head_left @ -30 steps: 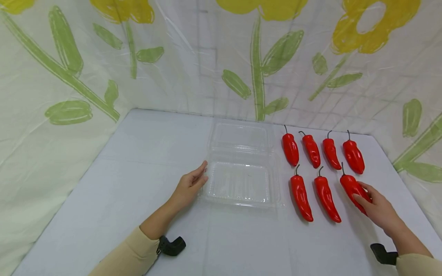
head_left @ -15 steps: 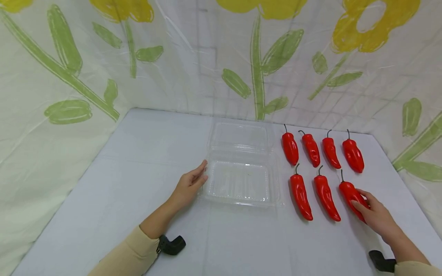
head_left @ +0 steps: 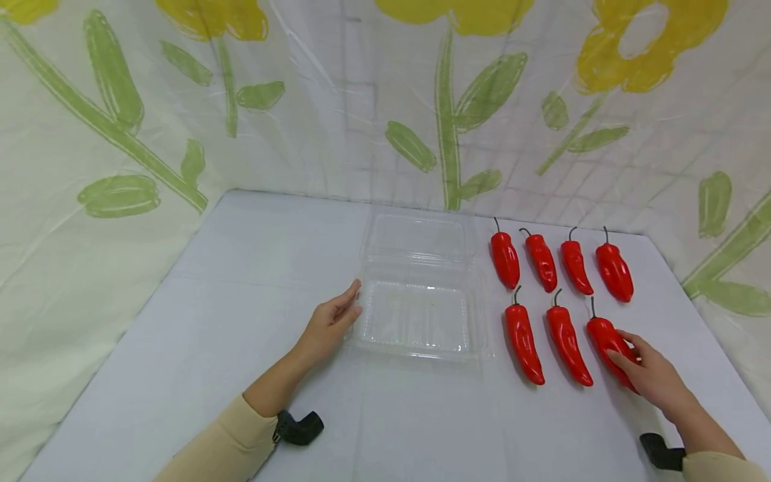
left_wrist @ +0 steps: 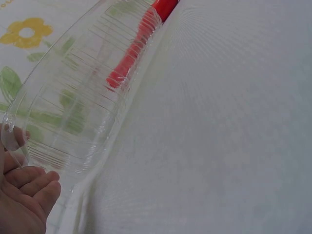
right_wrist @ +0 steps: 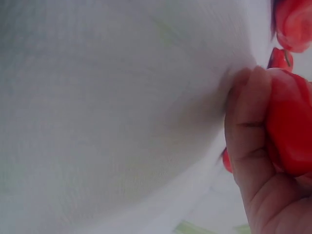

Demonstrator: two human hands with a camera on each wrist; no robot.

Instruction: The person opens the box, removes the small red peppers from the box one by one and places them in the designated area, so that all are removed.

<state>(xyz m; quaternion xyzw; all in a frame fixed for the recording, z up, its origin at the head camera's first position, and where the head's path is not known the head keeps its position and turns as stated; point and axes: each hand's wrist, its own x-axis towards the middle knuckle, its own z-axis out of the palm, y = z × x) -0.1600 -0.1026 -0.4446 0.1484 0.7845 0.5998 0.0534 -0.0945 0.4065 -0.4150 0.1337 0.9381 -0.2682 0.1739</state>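
Observation:
My left hand (head_left: 325, 326) is at the left rim of a clear plastic clamshell container (head_left: 415, 353), whose lid (head_left: 417, 231) lies folded back toward the wall. In the left wrist view, the thumb shows through the clear rim and the other fingers curl below it. On the right, my right hand (head_left: 653, 375) grips a red chili pepper (head_left: 604, 338) by its body, thumb on the near side; its dark stem points away from me. Seen from the right wrist, the fingers wrap the pepper (right_wrist: 292, 124) close over the white surface. The container holds nothing.
Two more chili peppers lie in the near row, one being the closer pepper (head_left: 524, 345). A far row of several begins with a pepper (head_left: 504, 261) right of the container. Behind the white table (head_left: 271, 254) hangs a flower-printed sheet (head_left: 301, 100).
My right hand, holding the pepper, has shifted slightly toward me and to the left. My left hand stays at the container's rim.

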